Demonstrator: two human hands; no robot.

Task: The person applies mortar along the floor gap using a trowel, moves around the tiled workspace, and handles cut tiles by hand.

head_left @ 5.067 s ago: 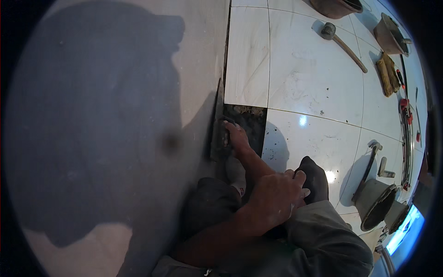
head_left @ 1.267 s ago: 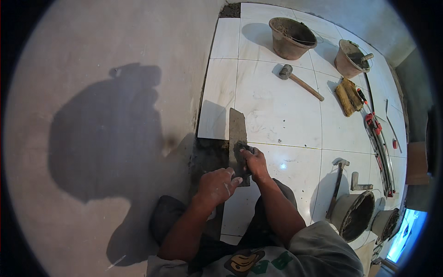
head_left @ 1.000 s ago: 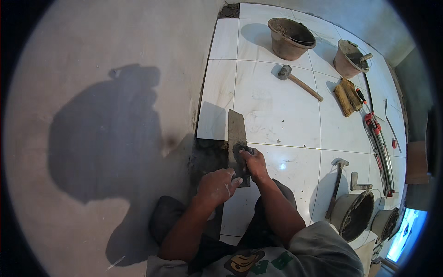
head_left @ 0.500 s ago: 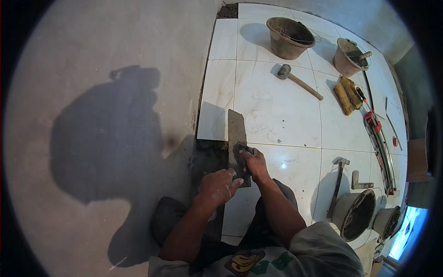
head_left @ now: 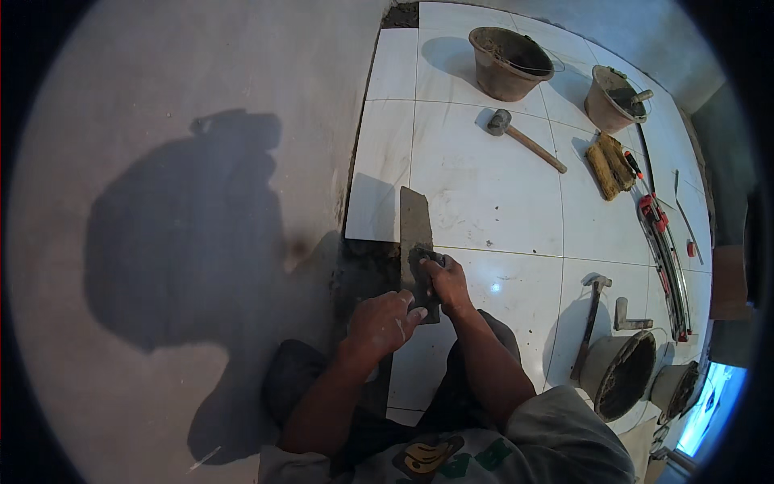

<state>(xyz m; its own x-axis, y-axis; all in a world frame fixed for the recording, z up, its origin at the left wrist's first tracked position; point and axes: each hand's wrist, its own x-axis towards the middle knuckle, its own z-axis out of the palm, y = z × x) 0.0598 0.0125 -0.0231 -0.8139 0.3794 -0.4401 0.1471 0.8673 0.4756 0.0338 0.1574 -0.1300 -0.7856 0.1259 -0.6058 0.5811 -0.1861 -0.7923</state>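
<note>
Along a plain grey wall (head_left: 201, 73), a glossy white tile floor (head_left: 492, 185) shows a dark rectangular gap (head_left: 367, 274). A long grey metal trowel (head_left: 414, 230) is over its right edge; right hand (head_left: 449, 284) grips it, left hand (head_left: 379, 323) touches its near end, hold unclear.

I see a grey wall (head_left: 322, 89) along the left edge of the white tiled floor (head_left: 484, 194), bluish light (head_left: 711, 413) glowing toward its near right corner.

Looks like an unfinished room, judging by bare cement wall (head_left: 185, 242) at left, untiled floor gap (head_left: 367, 270) centre, dirty buckets (head_left: 505, 81) upper right.
</note>
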